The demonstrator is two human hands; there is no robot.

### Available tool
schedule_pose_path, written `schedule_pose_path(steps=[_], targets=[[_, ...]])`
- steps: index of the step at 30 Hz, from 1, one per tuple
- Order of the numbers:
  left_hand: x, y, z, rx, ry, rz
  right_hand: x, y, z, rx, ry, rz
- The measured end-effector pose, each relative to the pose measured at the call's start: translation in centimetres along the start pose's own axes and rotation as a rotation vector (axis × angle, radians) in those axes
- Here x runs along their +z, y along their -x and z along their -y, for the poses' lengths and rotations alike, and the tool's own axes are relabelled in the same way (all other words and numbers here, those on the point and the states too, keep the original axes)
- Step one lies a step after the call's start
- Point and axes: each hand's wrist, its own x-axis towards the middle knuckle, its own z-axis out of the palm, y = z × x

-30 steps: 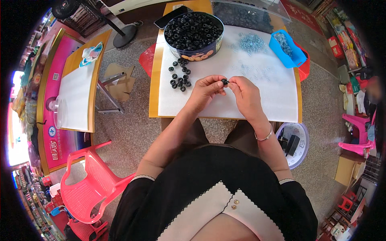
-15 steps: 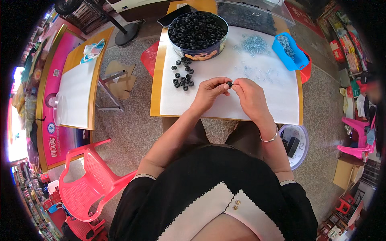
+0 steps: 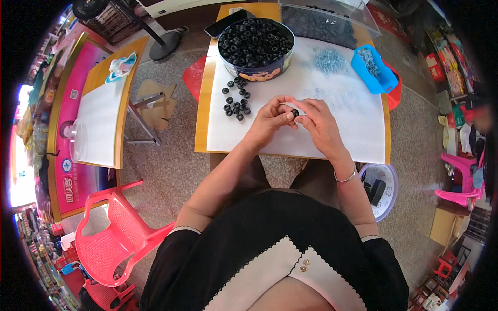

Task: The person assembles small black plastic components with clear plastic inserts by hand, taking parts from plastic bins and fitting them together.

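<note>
A wood-edged tabletop (image 3: 201,111) fills the upper centre of the frame, with a white sheet (image 3: 233,139) covering most of it. A second table (image 3: 101,127), also topped in white, stands at the left of the frame. The pink plastic armchair (image 3: 124,223) is at lower left.

A clear plastic box (image 3: 311,30) full of black pieces sits along the top edge. Left of it and nearer, a round tin (image 3: 277,70) is heaped with black rings, its wall printed with a picture of cookies. A purple-rimmed basin (image 3: 393,194) on the floor at right holds dark objects.

At the centre, above the sheet's near edge, the two hands meet. The left hand (image 3: 270,122) pinches one black ring between thumb and finger; the right hand (image 3: 322,124) is right up against it, thumb and fingers curved around, though whether it grips anything cannot be told.

A blue bin (image 3: 382,83) with small clear pieces stands at the tabletop's upper right. A black phone (image 3: 220,27) lies behind the tin.

Clear pieces form a small heap (image 3: 329,61) left of the bin. Loose black rings (image 3: 237,107) cluster below the tin. The pinched black ring (image 3: 295,113) shows between the hands, dark and glossy.
</note>
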Motion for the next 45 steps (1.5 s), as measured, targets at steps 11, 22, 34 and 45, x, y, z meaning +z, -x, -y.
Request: schedule_pose_path(steps=[11, 22, 34, 45], targets=[[0.8, -0.9, -0.6, -0.023, 0.184, 0.004, 0.0, -0.2, -0.9, -0.053, 0.013, 0.065], [-0.6, -0.5, 0.9, 0.005, 0.218, -0.127, 1.7, 0.2, 0.1, 0.035, -0.009, -0.194], [-0.1, -0.6, 0.6, 0.065, 0.160, -0.141, 1.6, 0.0, 0.4, 0.035, 0.093, -0.206], [-0.1, -0.4, 0.3, -0.010, 0.096, -0.103, 0.0, -0.5, -1.8, 0.052, -0.131, 0.033]])
